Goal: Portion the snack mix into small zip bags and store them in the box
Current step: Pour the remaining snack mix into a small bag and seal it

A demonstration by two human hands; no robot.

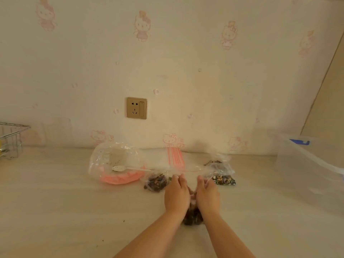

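Both hands on one filled zip bag (pixel 192 216) lying flat on the tabletop (pixel 74 202), long axis 12 to 6. Left hand (pixel 176 194) and right hand (pixel 207 195) seem to pinch its top edge. Box (pixel 307 164) sits at 2 o'clock, right hand nearer

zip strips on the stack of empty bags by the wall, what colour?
Red/pink: the stack of empty bags shows a band of thin red zip lines, clearest in the head view.

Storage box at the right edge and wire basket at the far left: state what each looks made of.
Clear storage box: looks like translucent, slightly frosted plastic, since the wall shows through its sides. Grey wire basket: thin metal rods in an open grid, apparently bare steel; finish unclear.
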